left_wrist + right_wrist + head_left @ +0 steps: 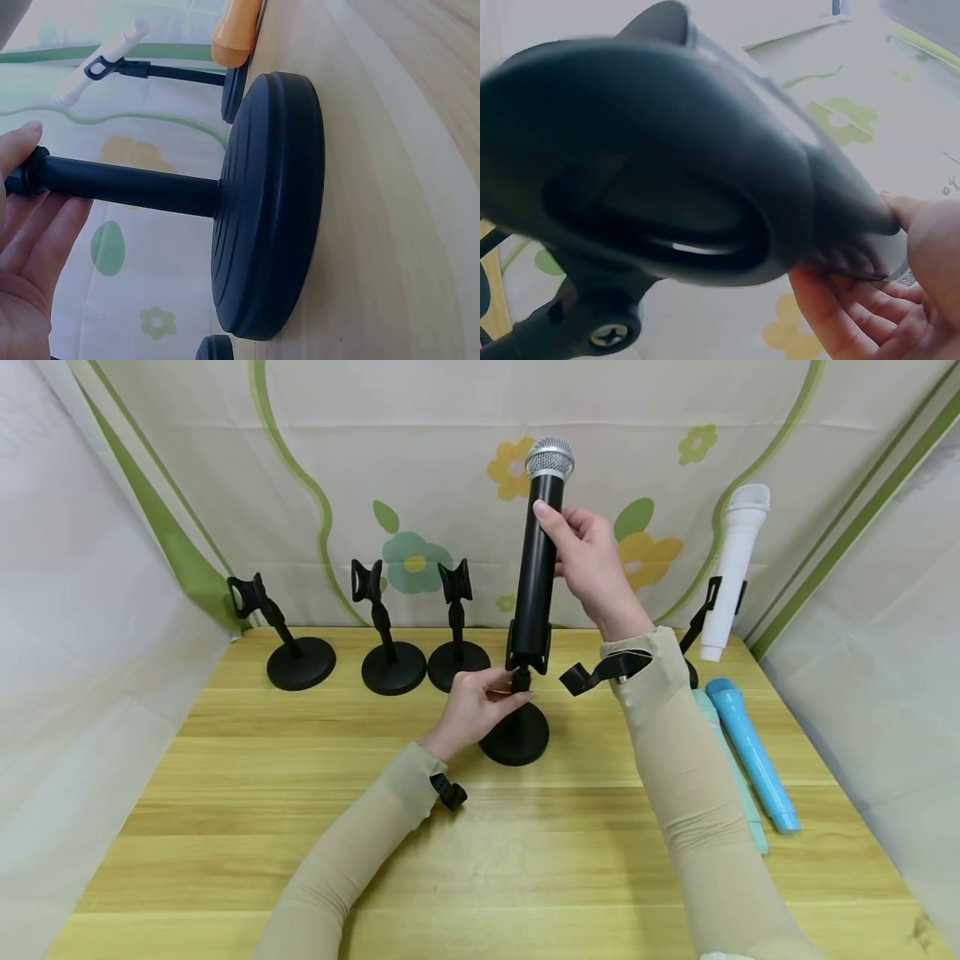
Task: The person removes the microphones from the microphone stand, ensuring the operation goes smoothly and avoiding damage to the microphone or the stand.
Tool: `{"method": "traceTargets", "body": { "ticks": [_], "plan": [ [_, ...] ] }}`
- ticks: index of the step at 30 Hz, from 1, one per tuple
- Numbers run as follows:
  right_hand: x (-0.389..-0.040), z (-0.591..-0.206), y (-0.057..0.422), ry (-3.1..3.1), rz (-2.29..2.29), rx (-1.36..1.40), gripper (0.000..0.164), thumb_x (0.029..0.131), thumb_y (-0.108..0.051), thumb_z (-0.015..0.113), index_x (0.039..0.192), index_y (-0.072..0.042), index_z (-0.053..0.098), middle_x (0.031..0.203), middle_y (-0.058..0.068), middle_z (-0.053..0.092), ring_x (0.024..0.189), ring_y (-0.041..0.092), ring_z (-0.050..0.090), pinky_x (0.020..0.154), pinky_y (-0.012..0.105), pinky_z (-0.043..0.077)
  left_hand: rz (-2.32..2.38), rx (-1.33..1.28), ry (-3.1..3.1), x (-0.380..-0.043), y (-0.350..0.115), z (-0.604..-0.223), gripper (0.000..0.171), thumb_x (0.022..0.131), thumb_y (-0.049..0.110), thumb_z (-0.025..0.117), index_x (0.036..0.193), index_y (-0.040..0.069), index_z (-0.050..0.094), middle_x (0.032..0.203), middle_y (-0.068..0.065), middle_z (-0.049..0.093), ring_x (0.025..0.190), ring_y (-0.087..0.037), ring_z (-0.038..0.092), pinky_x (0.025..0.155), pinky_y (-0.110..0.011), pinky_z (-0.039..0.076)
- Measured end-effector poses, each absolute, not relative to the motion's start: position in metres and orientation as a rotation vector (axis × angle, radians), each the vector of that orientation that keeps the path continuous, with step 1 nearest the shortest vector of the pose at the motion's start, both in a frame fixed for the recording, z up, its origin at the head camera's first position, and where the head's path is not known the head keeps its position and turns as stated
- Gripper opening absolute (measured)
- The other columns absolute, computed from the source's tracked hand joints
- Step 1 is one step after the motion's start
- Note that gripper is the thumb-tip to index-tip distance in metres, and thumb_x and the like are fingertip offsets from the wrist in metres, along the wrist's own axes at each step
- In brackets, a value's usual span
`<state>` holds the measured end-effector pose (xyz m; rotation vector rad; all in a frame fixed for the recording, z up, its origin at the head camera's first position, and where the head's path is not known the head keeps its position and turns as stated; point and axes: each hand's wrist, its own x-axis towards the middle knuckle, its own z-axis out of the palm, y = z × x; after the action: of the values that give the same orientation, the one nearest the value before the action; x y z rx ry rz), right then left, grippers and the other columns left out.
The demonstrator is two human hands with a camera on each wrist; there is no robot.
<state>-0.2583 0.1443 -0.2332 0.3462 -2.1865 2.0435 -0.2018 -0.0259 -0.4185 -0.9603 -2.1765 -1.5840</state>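
A black microphone (535, 568) with a silver mesh head leans upright in the clip of a black desk stand (516, 737). My right hand (596, 560) grips its body below the head, thumb in front. Lower down, my left hand (476, 706) pinches the stand's stem just under the clip. In the left wrist view the stand's round base (270, 202) rests on the table, with the left thumb and fingers about the top of the stem. The clip (660, 172) fills much of the right wrist view, around the microphone's lower end.
Three bare stands (300, 662) line the back left of the wooden table (480, 868). A white microphone (738, 568) sits in a stand at back right. Blue (753, 756) and mint (752, 814) microphones lie at right, beside my arm. An orange microphone (236, 34) shows in the left wrist view.
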Motion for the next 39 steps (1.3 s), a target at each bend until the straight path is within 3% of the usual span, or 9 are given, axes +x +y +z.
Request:
{"method": "traceTargets", "body": {
  "ticks": [23, 39],
  "plan": [
    [-0.259, -0.2239, 0.1453, -2.076, 2.029, 0.301, 0.039, 0.098, -0.039, 0.07, 0.114, -0.004, 0.065, 0.098, 0.012, 0.065, 0.083, 0.022, 0.062, 0.069, 0.031, 0.055, -1.576, -0.978, -2.172, -0.2024, -0.0258, -0.4189, 0.026, 0.088, 0.011, 0.082, 0.112, 0.004, 0.075, 0.1, -0.007, 0.077, 0.082, -0.009, 0.074, 0.071, -0.024, 0.06],
    [-0.2585, -0.2236, 0.1432, -1.87, 1.944, 0.378, 0.028, 0.097, -0.03, 0.072, 0.105, -0.005, 0.064, 0.083, 0.011, 0.061, 0.068, 0.02, 0.052, 0.059, 0.029, 0.043, -1.598, -0.95, -2.198, -0.2026, -0.0277, -0.4182, 0.027, 0.087, 0.012, 0.083, 0.113, 0.006, 0.076, 0.098, -0.004, 0.077, 0.082, -0.008, 0.074, 0.072, -0.025, 0.06]
  ]
}}
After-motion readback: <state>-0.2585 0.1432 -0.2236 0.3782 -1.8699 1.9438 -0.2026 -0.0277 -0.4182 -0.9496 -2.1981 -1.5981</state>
